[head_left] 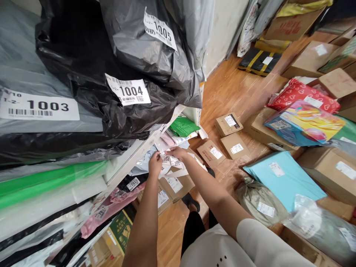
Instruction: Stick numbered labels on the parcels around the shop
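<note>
Low in front of the shelf, my left hand [155, 164] and my right hand [179, 152] come close together, fingers pinched. Between them is a strip of white number labels [177, 172], on which 1006 and part of another number can be read. The strip hangs down under my right wrist. My left fingertips pinch a small white edge that looks like part of it. Beyond the hands, on a lower shelf level, lie a green plastic parcel [183, 126] and pale bagged parcels. Cardboard boxes [178, 184] sit on the floor beneath the strip.
At upper left, bagged parcels labelled 1003, 1004 [130, 90] and 1005 fill the shelf, whose white edge [144, 146] runs diagonally. On the wooden floor to the right are several boxes, a light blue parcel [283, 178] and a red heart-patterned parcel [304, 96]. My feet stand among boxes.
</note>
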Demonstrator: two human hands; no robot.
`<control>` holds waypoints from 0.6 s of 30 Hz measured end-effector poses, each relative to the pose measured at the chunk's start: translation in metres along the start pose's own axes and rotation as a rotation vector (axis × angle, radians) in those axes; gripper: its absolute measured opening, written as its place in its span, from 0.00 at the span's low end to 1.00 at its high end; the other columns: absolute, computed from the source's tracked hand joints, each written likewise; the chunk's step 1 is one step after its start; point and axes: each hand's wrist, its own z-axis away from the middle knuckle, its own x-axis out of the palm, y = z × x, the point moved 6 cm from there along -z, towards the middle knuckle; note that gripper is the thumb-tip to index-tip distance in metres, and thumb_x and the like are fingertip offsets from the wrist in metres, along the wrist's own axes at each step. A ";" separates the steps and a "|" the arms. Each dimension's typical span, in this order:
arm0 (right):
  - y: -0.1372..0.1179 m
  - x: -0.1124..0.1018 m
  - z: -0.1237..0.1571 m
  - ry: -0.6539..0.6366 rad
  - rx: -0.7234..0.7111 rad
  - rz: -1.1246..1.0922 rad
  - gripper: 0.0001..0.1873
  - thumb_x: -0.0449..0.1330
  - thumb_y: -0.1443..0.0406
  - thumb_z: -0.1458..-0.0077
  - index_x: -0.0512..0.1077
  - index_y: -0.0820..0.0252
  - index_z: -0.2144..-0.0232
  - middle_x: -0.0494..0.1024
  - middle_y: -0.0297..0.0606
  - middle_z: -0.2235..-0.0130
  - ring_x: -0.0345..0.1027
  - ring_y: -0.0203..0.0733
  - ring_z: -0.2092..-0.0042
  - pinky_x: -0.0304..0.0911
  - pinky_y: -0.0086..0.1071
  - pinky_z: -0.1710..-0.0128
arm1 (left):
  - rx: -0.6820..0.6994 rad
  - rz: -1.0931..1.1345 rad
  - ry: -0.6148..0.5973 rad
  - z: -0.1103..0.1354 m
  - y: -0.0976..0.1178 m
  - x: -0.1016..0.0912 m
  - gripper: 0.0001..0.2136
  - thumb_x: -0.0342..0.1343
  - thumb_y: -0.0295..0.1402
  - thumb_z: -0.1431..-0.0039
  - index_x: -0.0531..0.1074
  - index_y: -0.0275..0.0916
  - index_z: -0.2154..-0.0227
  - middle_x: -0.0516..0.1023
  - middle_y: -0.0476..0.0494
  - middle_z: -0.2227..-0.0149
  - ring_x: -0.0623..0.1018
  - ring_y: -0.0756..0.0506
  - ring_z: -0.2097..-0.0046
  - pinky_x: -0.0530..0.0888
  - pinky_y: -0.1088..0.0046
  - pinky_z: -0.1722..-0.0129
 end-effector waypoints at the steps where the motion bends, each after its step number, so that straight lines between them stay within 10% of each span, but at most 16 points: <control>1: -0.001 -0.001 -0.004 0.029 0.014 0.041 0.20 0.74 0.56 0.69 0.68 0.61 0.87 0.66 0.29 0.86 0.58 0.32 0.81 0.56 0.27 0.79 | 0.002 -0.007 -0.006 0.000 0.001 -0.004 0.11 0.51 0.32 0.43 0.69 0.40 0.57 0.76 0.50 0.74 0.75 0.48 0.71 0.67 0.76 0.70; 9: -0.007 -0.018 -0.013 0.311 -0.027 0.198 0.25 0.66 0.50 0.58 0.60 0.58 0.86 0.56 0.24 0.86 0.51 0.30 0.79 0.44 0.26 0.79 | 0.046 -0.045 -0.144 0.025 0.016 0.000 0.12 0.55 0.37 0.45 0.69 0.43 0.58 0.70 0.55 0.81 0.71 0.49 0.77 0.64 0.77 0.74; 18: 0.002 -0.006 -0.015 0.240 0.059 0.112 0.19 0.67 0.53 0.56 0.63 0.58 0.79 0.68 0.30 0.82 0.62 0.34 0.78 0.57 0.26 0.79 | -0.016 0.006 0.048 0.047 0.017 -0.005 0.17 0.48 0.41 0.37 0.64 0.42 0.48 0.80 0.43 0.63 0.78 0.45 0.63 0.70 0.73 0.65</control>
